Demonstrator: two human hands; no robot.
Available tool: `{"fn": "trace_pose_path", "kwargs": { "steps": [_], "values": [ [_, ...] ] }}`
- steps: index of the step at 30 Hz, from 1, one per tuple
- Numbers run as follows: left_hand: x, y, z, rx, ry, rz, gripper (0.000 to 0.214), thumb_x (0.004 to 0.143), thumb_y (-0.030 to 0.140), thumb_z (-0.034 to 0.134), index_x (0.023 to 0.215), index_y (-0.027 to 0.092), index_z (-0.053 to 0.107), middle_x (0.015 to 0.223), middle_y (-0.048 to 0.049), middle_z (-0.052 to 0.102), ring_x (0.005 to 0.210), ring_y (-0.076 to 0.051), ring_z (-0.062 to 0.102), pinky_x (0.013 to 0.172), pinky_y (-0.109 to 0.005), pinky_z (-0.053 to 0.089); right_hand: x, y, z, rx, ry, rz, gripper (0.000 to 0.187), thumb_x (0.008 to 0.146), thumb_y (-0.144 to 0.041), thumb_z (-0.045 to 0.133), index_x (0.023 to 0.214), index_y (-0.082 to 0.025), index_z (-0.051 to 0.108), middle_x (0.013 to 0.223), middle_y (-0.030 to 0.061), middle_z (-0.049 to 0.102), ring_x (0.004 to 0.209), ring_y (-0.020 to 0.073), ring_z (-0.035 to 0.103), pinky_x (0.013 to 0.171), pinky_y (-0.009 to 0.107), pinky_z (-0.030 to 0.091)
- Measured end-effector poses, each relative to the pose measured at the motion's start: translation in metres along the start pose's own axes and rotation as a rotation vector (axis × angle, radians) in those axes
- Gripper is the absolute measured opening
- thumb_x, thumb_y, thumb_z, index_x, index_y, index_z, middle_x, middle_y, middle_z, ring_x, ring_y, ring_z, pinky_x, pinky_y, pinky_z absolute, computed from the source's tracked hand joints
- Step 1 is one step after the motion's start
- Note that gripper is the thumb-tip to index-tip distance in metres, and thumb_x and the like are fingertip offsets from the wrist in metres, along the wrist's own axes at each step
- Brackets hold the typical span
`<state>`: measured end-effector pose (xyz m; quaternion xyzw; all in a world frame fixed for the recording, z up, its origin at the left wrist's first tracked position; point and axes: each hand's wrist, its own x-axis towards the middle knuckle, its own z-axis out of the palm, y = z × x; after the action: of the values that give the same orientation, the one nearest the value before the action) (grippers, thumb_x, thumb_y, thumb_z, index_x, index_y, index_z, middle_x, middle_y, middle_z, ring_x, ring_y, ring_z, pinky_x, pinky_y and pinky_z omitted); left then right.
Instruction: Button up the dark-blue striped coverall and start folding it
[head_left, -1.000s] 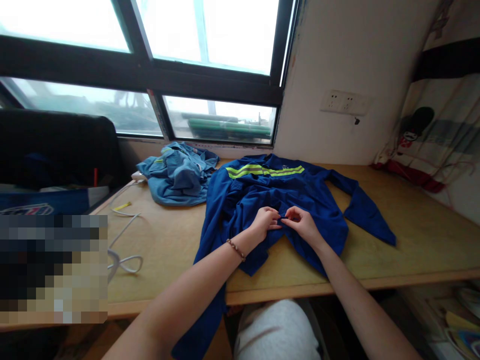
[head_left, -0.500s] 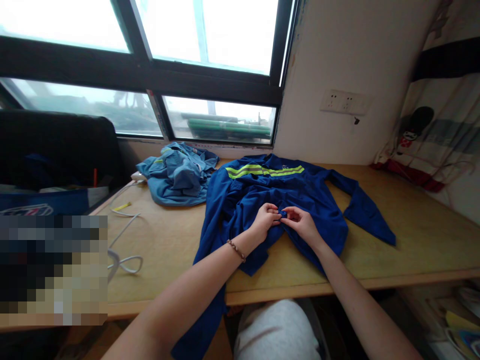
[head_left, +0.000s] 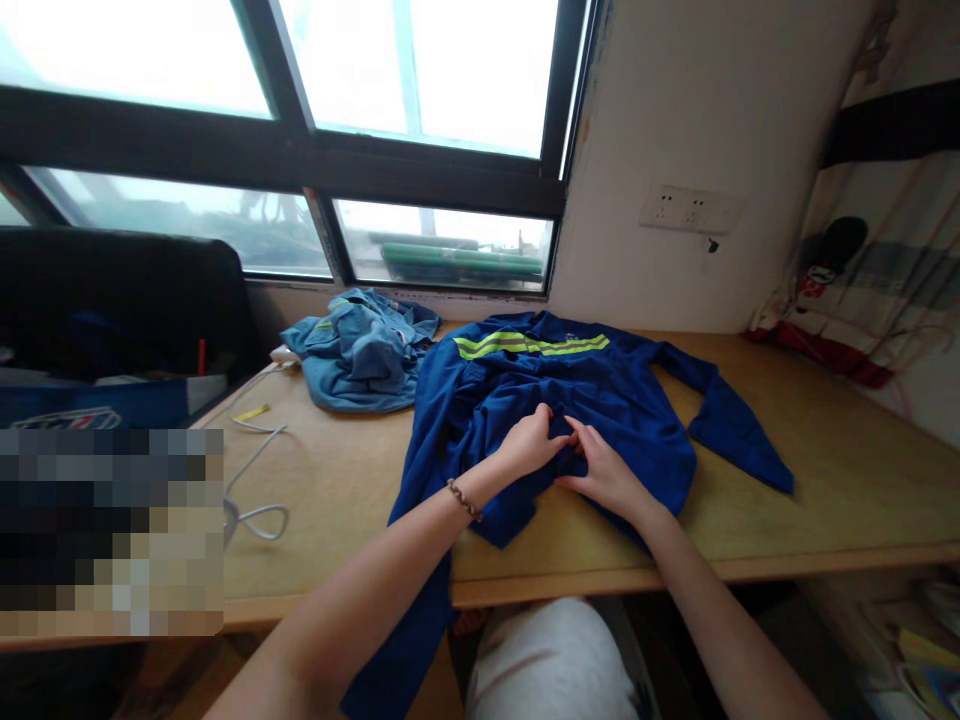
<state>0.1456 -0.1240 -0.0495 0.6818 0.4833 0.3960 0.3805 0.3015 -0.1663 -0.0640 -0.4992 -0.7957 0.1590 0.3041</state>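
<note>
A dark blue work jacket with a yellow-green reflective stripe across its chest lies spread on the wooden table, its front hem toward me. My left hand is closed on the jacket's cloth near the middle of the hem; its fingertips partly hide what they pinch. Close against it on the right, my right hand has its thumb spread away from its fingers. Those fingers touch the cloth beside my left fingertips. One sleeve hangs over the front edge under my left forearm; the other stretches right.
A crumpled light blue garment sits at the back left, beside a white cable on the table. Behind are a window and a wall socket. A black chair back stands at the left; a curtain hangs on the right.
My right thumb has come away from its fingers and moved down, ending its pinch on the cloth. My left hand has turned slightly and shifted right. The jacket lies almost as before.
</note>
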Motion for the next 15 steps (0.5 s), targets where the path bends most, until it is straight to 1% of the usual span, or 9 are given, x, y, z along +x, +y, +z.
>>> {"fn": "trace_pose_path", "kwargs": {
  "steps": [2,3,5,7,8,10,13,14,15],
  "values": [
    [-0.019,0.009,-0.005,0.105,-0.053,0.044,0.052,0.056,0.029,0.071,0.101,0.015,0.051,0.086,-0.0123,0.06,0.09,-0.028,0.055,0.08,-0.032,0.038,-0.026,-0.002,-0.006,-0.127,0.042,-0.001,0.078,0.063,-0.032,0.064,0.131,-0.025,0.027,0.109,0.0087,0.049,0.098,0.0254,0.046,0.084,0.041,0.04],
    [-0.032,0.012,-0.008,0.184,-0.099,0.075,0.057,0.057,0.031,0.07,0.108,0.015,0.048,0.096,-0.0152,0.058,0.096,-0.03,0.052,0.084,-0.034,0.037,-0.042,0.0,-0.009,-0.188,0.063,0.003,0.074,0.065,-0.033,0.062,0.13,-0.026,0.029,0.112,0.009,0.048,0.102,0.0271,0.044,0.087,0.043,0.038],
    [-0.063,0.013,-0.013,0.404,-0.183,0.133,0.065,0.06,0.037,0.067,0.117,0.015,0.043,0.114,-0.0183,0.05,0.11,-0.032,0.043,0.091,-0.041,0.03,-0.075,0.009,-0.016,-0.285,0.106,0.027,0.063,0.067,-0.033,0.06,0.125,-0.027,0.037,0.115,0.0084,0.049,0.105,0.0291,0.042,0.089,0.046,0.035],
    [-0.093,0.008,-0.021,0.649,-0.212,0.173,0.068,0.063,0.043,0.062,0.121,0.015,0.04,0.127,-0.0181,0.039,0.12,-0.034,0.03,0.096,-0.048,0.023,-0.105,0.024,-0.024,-0.337,0.144,0.073,0.052,0.069,-0.029,0.056,0.119,-0.027,0.045,0.114,0.0071,0.051,0.106,0.029,0.042,0.091,0.046,0.035],
    [-0.106,0.003,-0.025,0.744,-0.208,0.196,0.065,0.067,0.045,0.058,0.122,0.015,0.04,0.13,-0.0167,0.036,0.122,-0.033,0.025,0.096,-0.05,0.021,-0.118,0.033,-0.029,-0.346,0.156,0.098,0.049,0.069,-0.024,0.053,0.117,-0.027,0.048,0.114,0.0061,0.051,0.106,0.0282,0.043,0.092,0.046,0.035],
    [-0.125,-0.007,-0.037,0.853,-0.168,0.237,0.05,0.076,0.041,0.047,0.12,0.017,0.043,0.13,-0.0129,0.037,0.123,-0.03,0.025,0.097,-0.049,0.023,-0.137,0.048,-0.04,-0.336,0.172,0.143,0.049,0.066,-0.015,0.045,0.114,-0.026,0.051,0.114,0.0038,0.052,0.107,0.0256,0.044,0.094,0.043,0.034],
    [-0.139,-0.022,-0.06,0.891,-0.064,0.257,0.036,0.081,0.027,0.039,0.114,0.015,0.048,0.123,-0.0113,0.045,0.115,-0.024,0.038,0.095,-0.04,0.033,-0.152,0.061,-0.062,-0.264,0.248,0.22,0.053,0.061,-0.009,0.037,0.109,-0.025,0.056,0.112,0.0014,0.054,0.107,0.0227,0.047,0.096,0.04,0.034],
    [-0.141,-0.025,-0.069,0.89,-0.033,0.25,0.034,0.081,0.022,0.038,0.113,0.015,0.049,0.12,-0.0116,0.048,0.111,-0.023,0.042,0.093,-0.038,0.035,-0.155,0.063,-0.071,-0.244,0.296,0.277,0.054,0.061,-0.01,0.036,0.108,-0.025,0.057,0.111,0.0014,0.056,0.105,0.0231,0.049,0.094,0.04,0.035],
    [-0.144,-0.028,-0.078,0.885,-0.01,0.238,0.034,0.08,0.018,0.038,0.111,0.015,0.051,0.116,-0.0115,0.05,0.108,-0.022,0.045,0.092,-0.036,0.037,-0.159,0.064,-0.08,-0.232,0.368,0.365,0.054,0.06,-0.011,0.037,0.108,-0.025,0.057,0.108,0.0024,0.058,0.102,0.0245,0.051,0.092,0.041,0.038]
  ]
}}
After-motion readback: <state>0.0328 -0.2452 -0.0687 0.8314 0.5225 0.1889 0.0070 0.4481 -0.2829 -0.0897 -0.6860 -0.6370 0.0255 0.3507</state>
